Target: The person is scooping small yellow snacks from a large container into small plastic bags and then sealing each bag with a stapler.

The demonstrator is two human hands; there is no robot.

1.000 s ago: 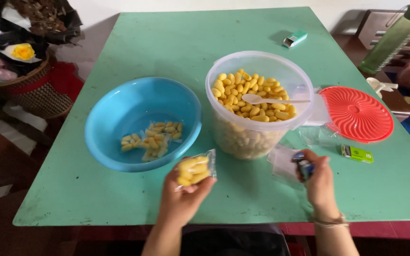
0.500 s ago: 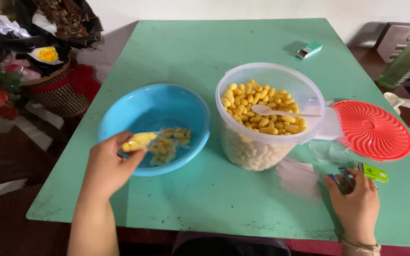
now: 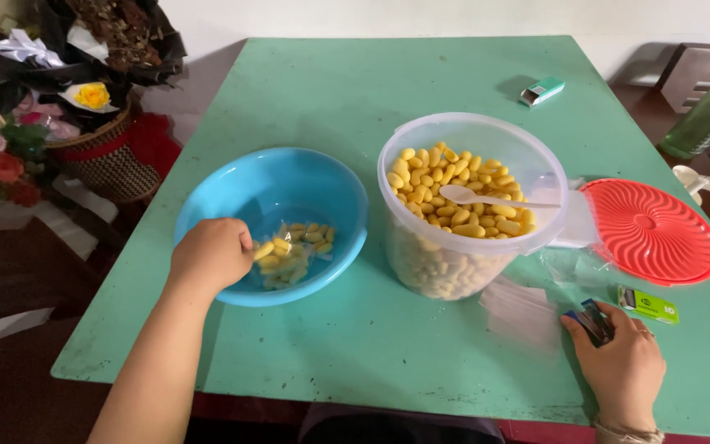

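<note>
Over the near rim of the round blue plastic bowl [image 3: 207,193], the left hand [image 3: 209,256] is curled around a small clear packet of yellow oval snacks [image 3: 264,250], fingers closed on its near end while the rest of it hangs just above the other sealed packets [image 3: 296,256] piled on the bowl's floor. So the packet sits inside the bowl, on the side closest to the person, touching or nearly touching that pile.

If you ask me, the neat way to do this bit is to lower it flat onto the pile and just loosen the fingers, rather than flick it, since those little bags look slippery and could skid up the bowl wall.

Right of the bowl stands the big clear round tub [image 3: 462,255], heaped with loose yellow snacks, with a white plastic spoon [image 3: 486,198] lying across the top. Further right of the bowl lies the red ribbed lid [image 3: 651,233], flat on the green table [image 3: 371,345].

Right and nearer than the bowl, the right hand [image 3: 622,363] rests on the table, fingers pinched shut on a small dark blue gadget [image 3: 589,321], which looks like a lighter though I can't tell for sure. A little green box [image 3: 647,304] sits just beside it, and some flat empty clear bags [image 3: 523,308] lie between that hand and the tub.
</note>
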